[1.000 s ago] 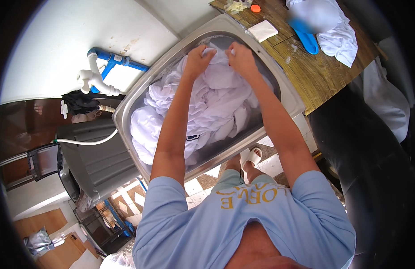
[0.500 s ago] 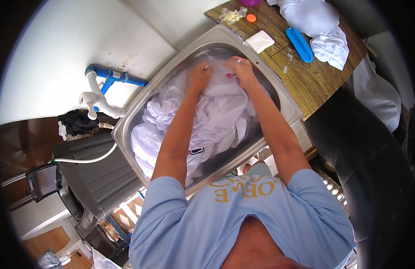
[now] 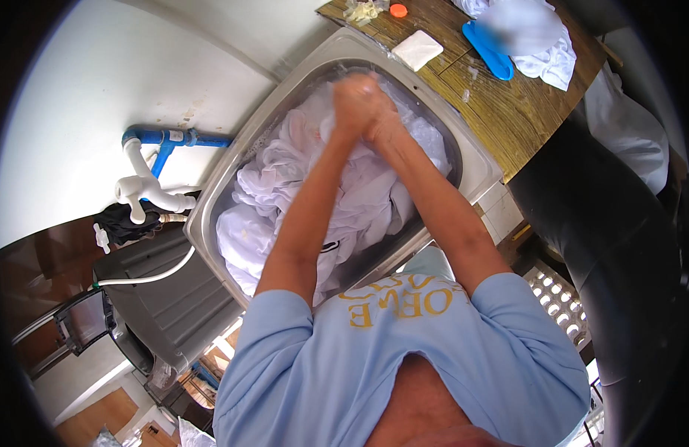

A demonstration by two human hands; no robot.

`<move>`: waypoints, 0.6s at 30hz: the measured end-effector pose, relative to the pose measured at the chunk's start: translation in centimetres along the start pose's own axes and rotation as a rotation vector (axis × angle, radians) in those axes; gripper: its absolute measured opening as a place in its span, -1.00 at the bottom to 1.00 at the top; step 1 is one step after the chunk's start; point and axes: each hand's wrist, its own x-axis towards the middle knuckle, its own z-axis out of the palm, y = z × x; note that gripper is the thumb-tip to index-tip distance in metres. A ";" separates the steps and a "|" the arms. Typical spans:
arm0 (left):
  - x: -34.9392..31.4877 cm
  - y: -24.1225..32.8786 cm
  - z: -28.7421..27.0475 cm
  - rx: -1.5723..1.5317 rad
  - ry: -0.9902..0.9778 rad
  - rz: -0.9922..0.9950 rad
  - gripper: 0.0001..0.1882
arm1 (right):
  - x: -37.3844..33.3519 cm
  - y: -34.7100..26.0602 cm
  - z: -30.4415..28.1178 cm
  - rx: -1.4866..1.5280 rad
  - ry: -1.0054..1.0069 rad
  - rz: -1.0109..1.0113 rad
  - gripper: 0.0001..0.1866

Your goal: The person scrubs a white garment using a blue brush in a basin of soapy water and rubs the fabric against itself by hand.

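Note:
My two hands are pressed together over the far end of a steel sink (image 3: 478, 165) full of wet white laundry (image 3: 285, 175). Blurred by motion, my left hand (image 3: 350, 104) is closed, with its knuckles against the right. My right hand (image 3: 382, 123) is closed too and partly hidden behind the left. A bunched piece of white cloth is gripped between them, and only a little of it shows. Below the hands, the heaped garments lie in soapy water, and a dark printed mark shows on one near my left forearm.
On the wooden counter (image 3: 523, 112) at right lie a white soap bar (image 3: 417, 50), a blue brush-like item (image 3: 488, 52), an orange cap (image 3: 398, 10) and white cloth (image 3: 549, 65). A white tap (image 3: 140, 186) on blue pipe stands left, above a grey appliance (image 3: 169, 290).
My hands, apart over the cloth before, have come together and lifted slightly toward the far end of the sink. The view has shifted a little.

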 end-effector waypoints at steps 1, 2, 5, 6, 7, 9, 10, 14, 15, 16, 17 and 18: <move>0.5 -1.7 -1.2 -0.049 0.185 -0.109 -0.73 | 0.8 -2.9 -1.6 0.636 -0.048 0.369 -0.63; 0.6 -1.4 -1.0 -0.061 0.177 -0.132 -0.75 | 1.2 -4.0 -2.8 1.249 -0.088 0.770 -0.63; 0.3 1.3 0.5 -0.102 0.071 -0.143 -0.71 | -0.2 -0.4 -0.6 2.289 -0.152 0.781 -0.65; 1.0 1.6 1.7 -0.115 0.074 -0.118 -0.69 | -0.2 2.3 1.4 2.195 -0.081 0.601 -0.65; 1.7 1.9 3.2 -0.136 0.071 -0.097 -0.67 | -0.3 5.5 3.1 2.088 0.014 0.440 -0.65; 0.1 -1.3 0.8 -0.036 0.136 -0.135 -0.62 | 0.3 0.5 1.1 1.999 -0.066 0.822 -0.63; -0.4 -2.1 -0.3 -0.001 0.167 -0.145 -0.60 | 0.9 -1.2 -0.9 1.900 -0.116 0.986 -0.61; -0.2 -1.5 -4.1 -0.313 0.031 -0.682 -0.49 | 1.7 -1.0 -3.0 1.725 -0.035 1.047 -0.51; 0.2 -1.3 -4.8 -0.515 -0.022 -0.865 -0.57 | 2.1 -0.3 -3.5 1.691 -0.024 1.028 -0.50; 0.4 -0.9 -6.1 -0.636 -0.086 -0.938 -0.63 | 2.6 -0.3 -4.0 1.661 -0.027 0.995 -0.49; -0.1 -0.2 -7.0 -0.769 -0.164 -1.018 -0.68 | 2.4 0.0 -4.2 1.685 -0.064 1.010 -0.54; -0.4 0.4 -7.7 -0.903 -0.243 -1.095 -0.70 | 2.4 0.1 -4.3 1.695 -0.054 1.003 -0.53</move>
